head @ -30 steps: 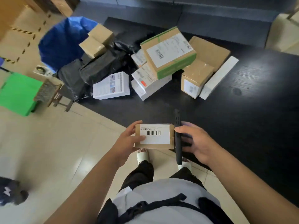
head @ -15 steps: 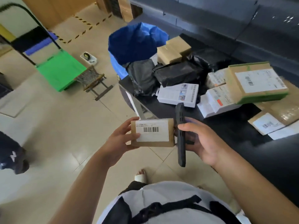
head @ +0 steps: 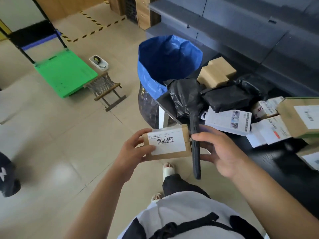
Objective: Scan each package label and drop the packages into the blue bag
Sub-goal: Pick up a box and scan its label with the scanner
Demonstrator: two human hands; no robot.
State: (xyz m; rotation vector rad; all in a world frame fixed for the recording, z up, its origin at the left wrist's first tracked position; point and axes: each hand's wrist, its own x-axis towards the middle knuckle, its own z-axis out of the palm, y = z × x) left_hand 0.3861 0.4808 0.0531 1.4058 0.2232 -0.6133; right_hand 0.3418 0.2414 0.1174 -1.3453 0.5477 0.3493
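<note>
Both arms are bare to the elbow, nothing on the wrists. The top [head: 181, 209] is pale grey-white with dark patches at the sides, and a black strap [head: 193, 225] runs across the front. Lower down – black trousers [head: 176, 184] and white open-toe slides [head: 168, 170], toes showing.

Hands: two, left [head: 133, 149] and right [head: 222, 152]
Blue bag [head: 165, 62]: one, at the counter's [head: 269, 156] far end
Held parcel [head: 168, 144]: one
Scanner [head: 196, 145]: one
Black poly bags on the counter: two [head: 186, 95], [head: 227, 97]
Green cart [head: 63, 73]: one, left of the blue bag
</note>
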